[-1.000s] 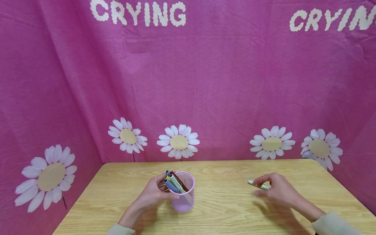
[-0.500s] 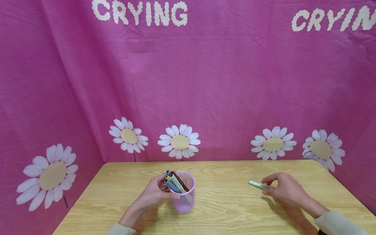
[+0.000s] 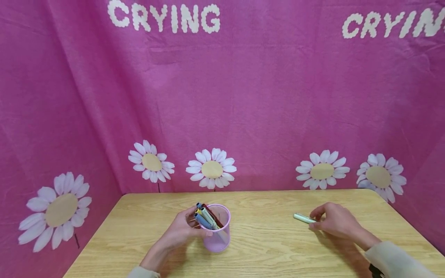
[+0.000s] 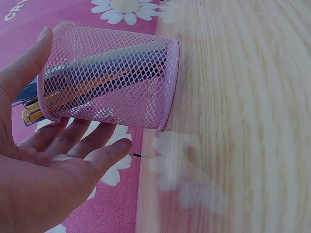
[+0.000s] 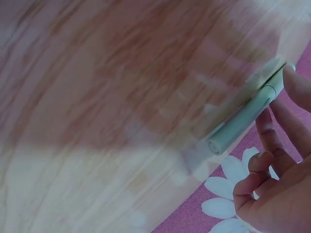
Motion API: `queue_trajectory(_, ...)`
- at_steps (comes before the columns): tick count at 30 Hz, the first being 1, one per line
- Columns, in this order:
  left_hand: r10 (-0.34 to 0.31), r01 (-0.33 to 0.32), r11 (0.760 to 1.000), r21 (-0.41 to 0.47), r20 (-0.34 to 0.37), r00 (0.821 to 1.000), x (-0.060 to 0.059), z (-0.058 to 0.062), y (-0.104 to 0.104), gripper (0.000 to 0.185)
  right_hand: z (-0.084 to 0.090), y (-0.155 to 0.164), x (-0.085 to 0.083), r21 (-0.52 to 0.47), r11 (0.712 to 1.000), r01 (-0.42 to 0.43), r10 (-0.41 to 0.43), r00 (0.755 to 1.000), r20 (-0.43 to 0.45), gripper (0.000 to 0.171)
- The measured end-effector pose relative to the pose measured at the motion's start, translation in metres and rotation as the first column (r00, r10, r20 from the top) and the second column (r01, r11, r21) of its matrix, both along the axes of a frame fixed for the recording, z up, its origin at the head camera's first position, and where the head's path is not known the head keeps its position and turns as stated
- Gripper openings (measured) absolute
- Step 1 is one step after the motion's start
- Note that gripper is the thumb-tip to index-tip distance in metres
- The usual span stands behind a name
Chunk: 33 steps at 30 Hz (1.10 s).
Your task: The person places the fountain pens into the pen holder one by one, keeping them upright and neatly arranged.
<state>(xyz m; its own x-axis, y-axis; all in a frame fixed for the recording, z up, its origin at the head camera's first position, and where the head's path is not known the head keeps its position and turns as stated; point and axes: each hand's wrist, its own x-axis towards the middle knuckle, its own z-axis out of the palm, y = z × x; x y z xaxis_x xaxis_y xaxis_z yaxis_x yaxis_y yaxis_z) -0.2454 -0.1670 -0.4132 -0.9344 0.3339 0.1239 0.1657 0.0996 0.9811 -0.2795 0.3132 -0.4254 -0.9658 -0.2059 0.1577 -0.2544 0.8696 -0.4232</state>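
Note:
In the head view my left hand (image 3: 180, 228) holds a pink mesh pen cup (image 3: 217, 244) near its rim, thumb in front and fingers behind. Several pens (image 3: 205, 219) in blue, yellow, pale green and dark red lean toward the cup's left side. The left wrist view shows the cup's base rim (image 4: 171, 85) at the tabletop. To the right, my right hand (image 3: 335, 221) pinches one end of a pale green pen (image 3: 304, 218) between thumb and fingers. From the right wrist view, that pen's free end (image 5: 223, 141) points away from the hand, close above or on the wood.
Both hands work over a light wooden table (image 3: 259, 231). A pink cloth (image 3: 257, 96) with printed white daisies and lettering hangs behind the table and along its sides. A wide stretch of wood separates the cup from the right hand.
My right hand's fingers have shifted from the pale green pen's middle toward its right end, and the hand has settled slightly lower. My left hand and the pen cup stay in place.

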Motion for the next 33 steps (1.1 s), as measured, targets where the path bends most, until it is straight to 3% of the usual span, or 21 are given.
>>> queue_trajectory(8,0.013,-0.013,1.0,-0.008,0.015,1.0,-0.0006,0.0007,0.0008,0.076,-0.0042,-0.0032,-0.0022,-0.002,1.0,-0.011,0.011,1.0,0.004,0.022)
queue_trajectory(13,0.007,-0.007,1.0,0.004,0.026,1.0,-0.0005,0.0002,0.001,0.076,-0.0058,-0.0053,0.0001,-0.043,0.996,-0.083,0.083,0.996,0.016,0.021)
queue_trajectory(18,-0.005,0.004,0.999,0.034,0.031,1.0,0.0001,-0.0005,0.0006,0.077,-0.0087,-0.0026,0.0003,-0.097,0.981,-0.171,0.175,0.984,0.032,0.026)
queue_trajectory(25,0.002,-0.002,1.0,0.022,0.024,1.0,0.0004,0.0008,0.0001,0.076,-0.0085,0.0035,-0.0024,-0.125,0.967,-0.222,0.231,0.971,0.063,0.02)
queue_trajectory(33,0.006,-0.006,1.0,0.0,0.013,1.0,0.0007,0.0007,0.0005,0.076,-0.0073,0.0007,-0.0016,-0.224,0.926,-0.304,0.33,0.94,0.087,0.019)
